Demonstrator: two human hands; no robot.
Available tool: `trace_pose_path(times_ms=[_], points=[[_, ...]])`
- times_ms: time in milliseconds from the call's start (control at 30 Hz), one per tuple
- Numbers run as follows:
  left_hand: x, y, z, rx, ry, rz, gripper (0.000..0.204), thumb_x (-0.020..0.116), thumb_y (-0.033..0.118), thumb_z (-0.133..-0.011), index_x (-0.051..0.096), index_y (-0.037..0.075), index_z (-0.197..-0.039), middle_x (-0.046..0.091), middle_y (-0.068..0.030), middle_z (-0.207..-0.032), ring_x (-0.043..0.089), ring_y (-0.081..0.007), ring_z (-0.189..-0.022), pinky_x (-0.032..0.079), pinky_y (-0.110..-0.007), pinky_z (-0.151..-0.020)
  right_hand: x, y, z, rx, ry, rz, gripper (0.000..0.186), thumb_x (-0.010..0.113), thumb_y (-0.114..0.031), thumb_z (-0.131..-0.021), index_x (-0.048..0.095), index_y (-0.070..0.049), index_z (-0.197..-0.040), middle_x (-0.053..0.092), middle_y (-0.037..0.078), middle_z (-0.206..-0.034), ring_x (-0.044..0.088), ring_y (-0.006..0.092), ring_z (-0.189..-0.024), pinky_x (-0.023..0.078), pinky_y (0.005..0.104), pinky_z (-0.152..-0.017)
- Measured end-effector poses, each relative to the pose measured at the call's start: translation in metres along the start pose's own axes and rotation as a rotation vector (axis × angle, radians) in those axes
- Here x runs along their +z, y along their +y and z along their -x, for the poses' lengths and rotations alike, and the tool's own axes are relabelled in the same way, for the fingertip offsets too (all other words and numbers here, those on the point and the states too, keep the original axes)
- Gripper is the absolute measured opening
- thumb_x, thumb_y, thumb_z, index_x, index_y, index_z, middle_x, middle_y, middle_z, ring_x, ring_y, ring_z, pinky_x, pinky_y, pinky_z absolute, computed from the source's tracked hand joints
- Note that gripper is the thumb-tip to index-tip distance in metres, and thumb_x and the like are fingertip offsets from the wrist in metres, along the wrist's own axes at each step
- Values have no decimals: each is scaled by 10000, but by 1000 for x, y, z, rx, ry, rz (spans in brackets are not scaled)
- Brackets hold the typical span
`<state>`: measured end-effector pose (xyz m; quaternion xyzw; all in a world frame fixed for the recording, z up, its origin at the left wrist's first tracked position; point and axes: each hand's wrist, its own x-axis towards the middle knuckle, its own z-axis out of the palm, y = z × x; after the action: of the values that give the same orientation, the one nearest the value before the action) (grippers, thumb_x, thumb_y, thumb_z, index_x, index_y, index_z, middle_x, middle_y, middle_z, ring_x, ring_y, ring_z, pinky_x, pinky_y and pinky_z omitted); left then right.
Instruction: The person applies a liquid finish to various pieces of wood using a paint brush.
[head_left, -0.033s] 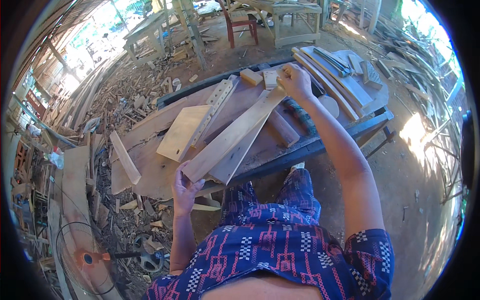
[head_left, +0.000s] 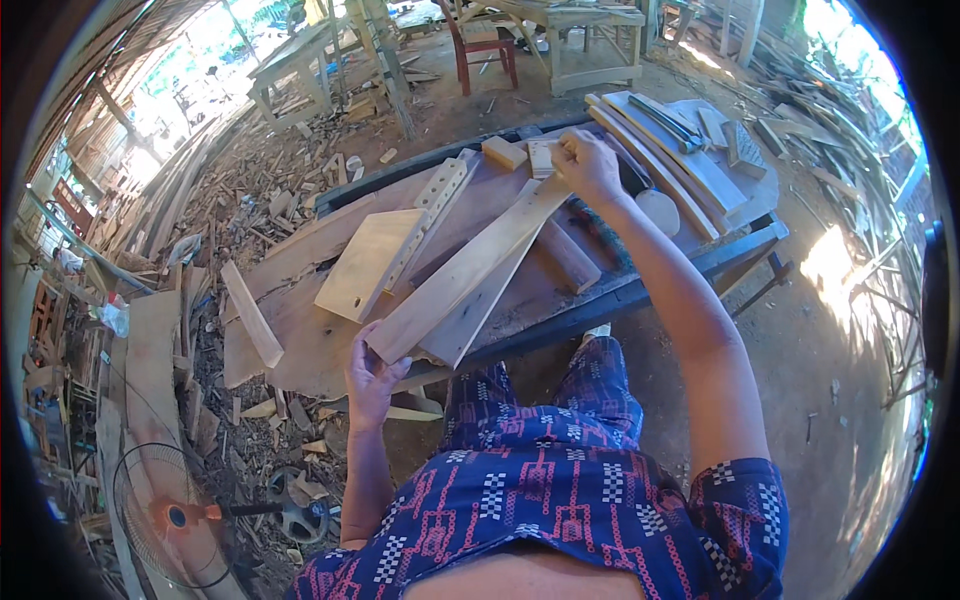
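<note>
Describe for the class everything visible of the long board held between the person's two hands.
The board is a long, narrow, flat plank of light-brown wood, apparently straight-edged. It slants from lower left to upper right over the worktable, its near end in the left hand, its far end in the right hand. It partly covers another plank beneath; whether they touch is unclear.

Our right arm (head_left: 690, 285) reaches forward and inward, elbow (head_left: 715, 348) slightly bent, the right hand (head_left: 590, 168) curled closed, knuckles up. Our left hand (head_left: 372, 385) sits nearer us, thumb spread from the fingers (head_left: 360, 346), forearm (head_left: 367, 475) pointing forward.
</note>
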<state>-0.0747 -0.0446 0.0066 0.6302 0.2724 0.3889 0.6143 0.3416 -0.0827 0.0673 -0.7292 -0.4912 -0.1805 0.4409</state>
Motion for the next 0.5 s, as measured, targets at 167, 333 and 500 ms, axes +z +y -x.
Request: trace_pose_path(times_ms=[167,333,500], points=[[-3,1,3,-7,6,-5,614,672,-15,-702,381,4,-1243,510,-100,-1139,497,-179,-1080,384,-318,-953,12,-75,30,-101,-129,16,155,575,-218,-767,567,-71,-815,595,154,-829,588,345,-729,467,430,-657],[2,1,1,45,8,4,613,674,-12,-679,412,17,-1233,514,-77,-1138,486,-166,-1084,395,-300,-924,7,-167,69,-452,-292,-258,121,580,-154,-736,523,-69,-801,547,114,-805,584,316,-676,482,398,-569],[8,3,10,74,72,121,596,708,30,-719,396,8,-1226,502,-83,-1159,493,-166,-1080,398,-304,-930,-14,-246,98,-534,-364,-574,160,598,-190,-764,509,-69,-819,525,102,-765,576,309,-626,466,390,-522]])
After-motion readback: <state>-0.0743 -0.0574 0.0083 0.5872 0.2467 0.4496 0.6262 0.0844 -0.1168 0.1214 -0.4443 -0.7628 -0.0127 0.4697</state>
